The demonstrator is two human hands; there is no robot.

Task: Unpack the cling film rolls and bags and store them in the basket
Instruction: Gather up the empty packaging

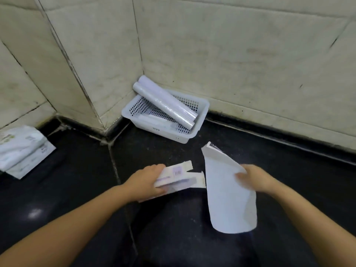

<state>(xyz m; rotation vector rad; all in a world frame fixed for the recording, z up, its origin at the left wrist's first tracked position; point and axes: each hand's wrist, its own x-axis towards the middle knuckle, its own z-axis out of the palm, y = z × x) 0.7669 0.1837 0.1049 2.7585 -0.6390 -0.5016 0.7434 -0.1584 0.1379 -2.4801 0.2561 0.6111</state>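
A white perforated basket [185, 136] sits on the dark floor in the wall corner. Two cling film rolls [165, 102] lie slanted across it, their far ends sticking out over the rim, and flat white packs lie under them. My left hand [148, 182] grips an opened white and lilac carton [179, 179] with its end flaps spread. My right hand [256, 179] holds a pale stack of folded bags [225, 191] by its right edge, upright and curling, just to the right of the carton.
Several white plastic packets [21, 151] lie on the floor at the far left by the wall. Tiled walls close the corner behind the basket. Dark floor lies between my hands and the basket.
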